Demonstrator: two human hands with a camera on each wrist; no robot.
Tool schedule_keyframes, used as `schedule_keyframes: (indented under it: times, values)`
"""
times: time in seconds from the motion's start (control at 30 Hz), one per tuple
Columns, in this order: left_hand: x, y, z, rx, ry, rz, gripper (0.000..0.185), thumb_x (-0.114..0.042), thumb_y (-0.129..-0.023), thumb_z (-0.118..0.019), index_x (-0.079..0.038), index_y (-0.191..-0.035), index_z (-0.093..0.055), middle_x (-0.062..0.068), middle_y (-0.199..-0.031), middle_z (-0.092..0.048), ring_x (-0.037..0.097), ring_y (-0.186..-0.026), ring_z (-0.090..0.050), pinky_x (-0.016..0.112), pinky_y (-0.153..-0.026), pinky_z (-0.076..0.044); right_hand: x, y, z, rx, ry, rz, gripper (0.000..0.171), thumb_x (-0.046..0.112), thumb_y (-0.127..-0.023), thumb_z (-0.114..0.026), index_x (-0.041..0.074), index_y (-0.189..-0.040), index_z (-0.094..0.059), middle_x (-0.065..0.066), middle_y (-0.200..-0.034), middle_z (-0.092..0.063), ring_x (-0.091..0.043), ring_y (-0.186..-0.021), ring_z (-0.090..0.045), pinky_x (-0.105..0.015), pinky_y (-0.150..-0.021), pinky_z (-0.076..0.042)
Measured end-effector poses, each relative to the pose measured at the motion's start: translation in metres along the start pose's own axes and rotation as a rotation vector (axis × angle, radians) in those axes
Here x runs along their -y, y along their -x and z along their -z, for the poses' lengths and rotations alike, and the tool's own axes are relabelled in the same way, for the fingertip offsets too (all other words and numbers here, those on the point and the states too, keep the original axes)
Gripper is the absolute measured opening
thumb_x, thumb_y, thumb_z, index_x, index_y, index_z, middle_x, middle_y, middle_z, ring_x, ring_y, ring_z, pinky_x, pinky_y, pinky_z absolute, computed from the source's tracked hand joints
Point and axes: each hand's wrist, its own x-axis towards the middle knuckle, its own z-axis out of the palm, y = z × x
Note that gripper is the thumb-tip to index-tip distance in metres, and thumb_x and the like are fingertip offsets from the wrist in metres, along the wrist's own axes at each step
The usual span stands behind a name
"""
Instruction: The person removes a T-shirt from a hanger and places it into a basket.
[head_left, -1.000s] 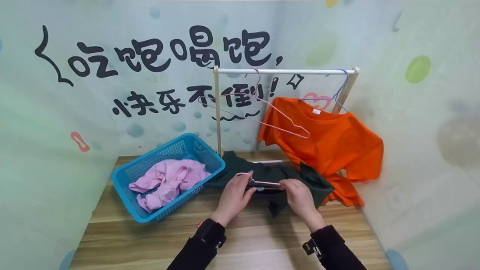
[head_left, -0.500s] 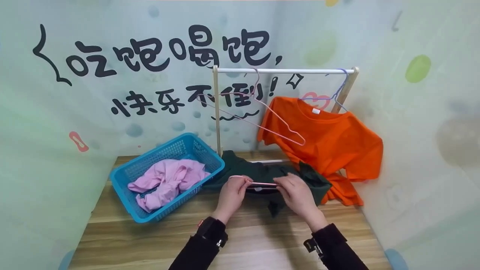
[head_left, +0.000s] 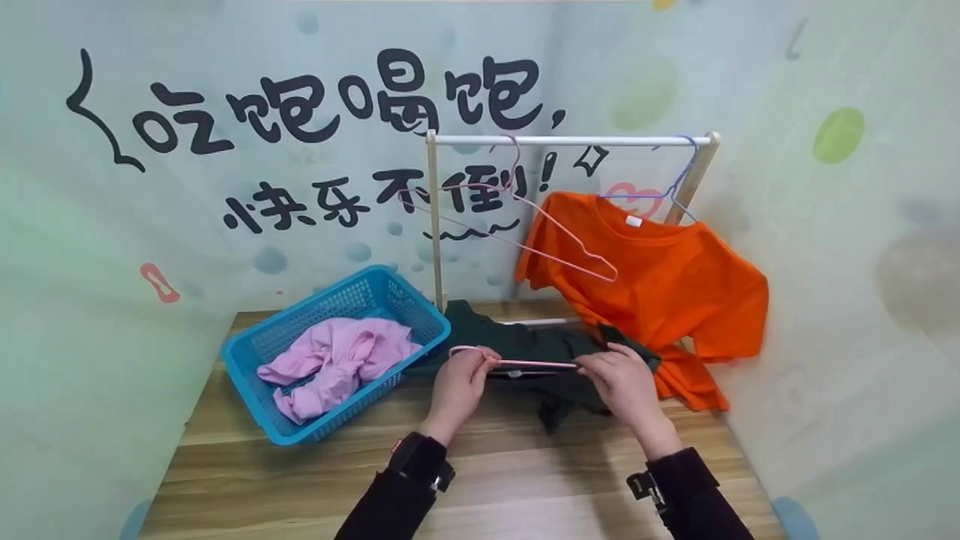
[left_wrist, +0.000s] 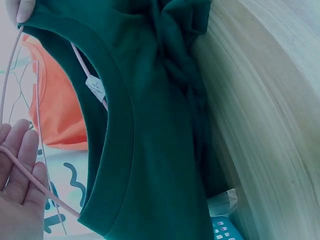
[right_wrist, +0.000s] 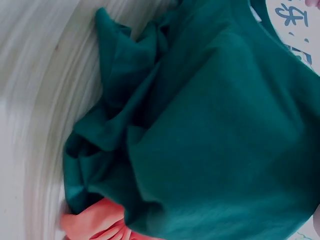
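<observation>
A dark green shirt [head_left: 536, 343] lies bunched on the wooden table [head_left: 510, 480] in front of the rack. A thin pink hanger [head_left: 529, 365] lies level across its neck opening. My left hand [head_left: 478, 362] pinches the hanger's hook end. The left wrist view shows the pink wire [left_wrist: 31, 176] running across that hand's fingers [left_wrist: 20, 165], beside the shirt's collar [left_wrist: 117, 95] and its size label [left_wrist: 95, 88]. My right hand [head_left: 601, 364] pinches the shirt's collar at the hanger's other end. The right wrist view is filled with crumpled green cloth [right_wrist: 225, 125].
A blue basket [head_left: 264, 396] holding a pink garment [head_left: 337, 361] stands left of the hands. Behind is a small rack [head_left: 570, 140] with an empty pink hanger [head_left: 559, 236] and an orange shirt [head_left: 664, 281] hung on a blue hanger, its hem on the table. Walls enclose three sides.
My right hand has slid right along the collar, so more of the pink hanger shows between the hands. The left hand has barely moved. The empty hanger on the rack swings slightly.
</observation>
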Motion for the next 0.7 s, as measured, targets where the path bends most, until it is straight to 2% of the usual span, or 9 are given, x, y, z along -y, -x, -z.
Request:
schedule_keyframes:
  times: [0.1,0.23,0.37,0.5,0.6,0.7]
  values:
    - [-0.003,-0.002,0.002,0.005,0.001,-0.014,0.011,-0.014,-0.097,-0.064,-0.007,-0.095,-0.072,0.003,-0.095,-0.073,0.02,-0.093,-0.068,0.037,-0.085,-0.052,-0.004,0.003,0.002,-0.057,-0.018,-0.009,0.013,0.006,-0.083,-0.077,0.008,-0.096,-0.074,-0.005,-0.086,-0.073,-0.023,-0.078,-0.07,-0.05,-0.086,-0.052]
    - [-0.004,-0.005,0.005,-0.008,0.015,-0.023,0.01,-0.011,-0.097,-0.064,-0.007,-0.095,-0.072,0.003,-0.096,-0.073,0.02,-0.092,-0.068,0.037,-0.084,-0.052,-0.008,0.006,0.007,-0.149,-0.031,-0.08,0.009,0.011,-0.09,-0.071,0.004,-0.095,-0.072,-0.01,-0.086,-0.072,-0.03,-0.08,-0.067,-0.047,-0.079,-0.053]
    - [-0.002,-0.006,0.009,-0.037,0.035,-0.014,0.009,-0.01,-0.096,-0.064,-0.007,-0.095,-0.073,0.002,-0.095,-0.073,0.018,-0.09,-0.068,0.035,-0.082,-0.053,-0.011,0.006,0.012,-0.23,-0.036,-0.163,0.012,0.003,-0.086,-0.073,0.001,-0.097,-0.071,-0.013,-0.089,-0.071,-0.032,-0.082,-0.066,-0.043,-0.078,-0.052]
    - [-0.001,-0.007,0.013,-0.057,0.033,-0.02,0.01,-0.011,-0.096,-0.064,-0.007,-0.094,-0.073,0.002,-0.094,-0.073,0.018,-0.09,-0.068,0.035,-0.081,-0.053,-0.012,0.005,0.014,-0.278,-0.048,-0.221,0.021,-0.009,-0.078,-0.075,0.001,-0.096,-0.071,-0.014,-0.09,-0.07,-0.032,-0.082,-0.066,-0.026,-0.087,-0.05]
    - [0.0,-0.007,0.015,-0.068,0.044,-0.014,0.012,-0.011,-0.097,-0.063,-0.006,-0.093,-0.073,0.003,-0.093,-0.073,0.018,-0.088,-0.068,0.034,-0.081,-0.053,-0.014,0.004,0.016,-0.327,-0.07,-0.271,0.018,-0.01,-0.08,-0.073,0.0,-0.095,-0.071,-0.016,-0.09,-0.07,-0.032,-0.081,-0.065,-0.013,-0.092,-0.043]
    - [0.002,-0.007,0.018,-0.078,0.101,0.013,0.013,-0.012,-0.097,-0.062,-0.005,-0.093,-0.072,0.003,-0.091,-0.073,0.017,-0.086,-0.069,0.032,-0.08,-0.055,-0.016,0.004,0.019,-0.378,-0.097,-0.341,0.012,-0.008,-0.084,-0.071,-0.002,-0.095,-0.07,-0.017,-0.089,-0.069,-0.033,-0.081,-0.064,-0.01,-0.092,-0.041]
